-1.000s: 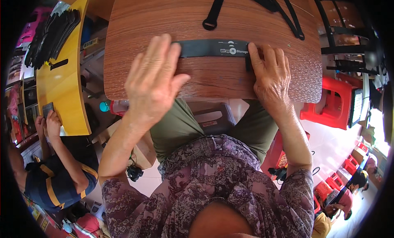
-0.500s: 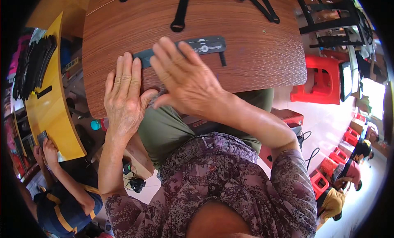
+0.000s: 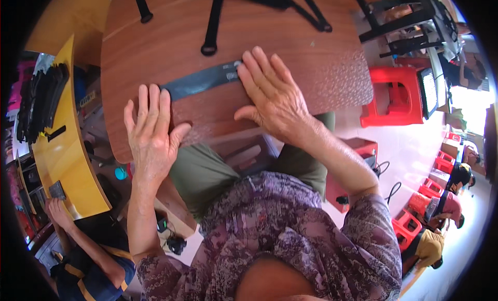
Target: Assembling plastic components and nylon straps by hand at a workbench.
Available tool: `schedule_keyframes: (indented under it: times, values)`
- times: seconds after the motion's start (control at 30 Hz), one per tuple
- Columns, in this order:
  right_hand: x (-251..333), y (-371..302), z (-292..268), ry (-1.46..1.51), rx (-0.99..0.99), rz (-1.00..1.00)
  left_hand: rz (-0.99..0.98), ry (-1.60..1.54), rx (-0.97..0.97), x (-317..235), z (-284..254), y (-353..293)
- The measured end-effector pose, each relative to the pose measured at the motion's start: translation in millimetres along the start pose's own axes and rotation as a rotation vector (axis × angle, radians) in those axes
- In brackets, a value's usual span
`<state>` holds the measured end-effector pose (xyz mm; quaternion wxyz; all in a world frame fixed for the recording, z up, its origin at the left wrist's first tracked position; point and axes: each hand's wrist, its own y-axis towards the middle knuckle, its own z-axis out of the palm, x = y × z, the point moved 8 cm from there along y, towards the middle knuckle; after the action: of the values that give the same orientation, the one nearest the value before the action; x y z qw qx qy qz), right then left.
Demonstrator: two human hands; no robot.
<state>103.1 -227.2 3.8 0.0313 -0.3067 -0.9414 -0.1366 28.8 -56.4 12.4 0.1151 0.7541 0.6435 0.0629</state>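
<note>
A long, narrow, dark strip (image 3: 202, 83), which looks like a thin plastic sleeve with pale printing, lies flat on the brown wooden table (image 3: 327, 67). My left hand (image 3: 153, 132) rests palm down at its left end, fingers stretched out. Over the right end my right hand (image 3: 277, 96) is laid flat with the thumb spread, hiding that end and most of the printing. Neither hand grips anything. Beyond the strip lies a black strap (image 3: 211, 34) with a looped end.
More black straps (image 3: 311, 13) lie at the table's far edge. To the right is a red plastic stool (image 3: 391, 96). At left, a co-worker's hand (image 3: 59, 213) is by a small dark piece on a yellow table (image 3: 78, 166), which also holds a black stack (image 3: 44, 101).
My right hand has moved right along the strip, from its middle to its right end, uncovering the middle. The left hand stays at the left end. The view has shifted slightly.
</note>
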Motion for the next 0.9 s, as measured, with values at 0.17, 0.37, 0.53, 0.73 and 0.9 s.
schedule_keyframes:
  times: [0.17, 0.37, 0.53, 0.73, 0.9]
  values:
    - [-14, 0, 2, 0.199, 0.035, 0.024, -0.012, -0.118, 0.052, 7, -4, 3]
    - [-62, -11, -12, 1.127, -0.190, 0.400, -0.195, -0.381, 0.010, 31, -21, 30]
    - [-70, -11, -6, 1.408, -0.368, 0.509, -0.214, -0.294, -0.145, 0, -19, 103]
    - [-93, -10, 9, 1.480, -0.358, 0.649, -0.232, -0.031, -0.009, -18, 25, 165]
    - [-92, 34, -47, 0.347, -0.470, 0.216, -0.200, -0.013, 0.050, -9, 41, 173]
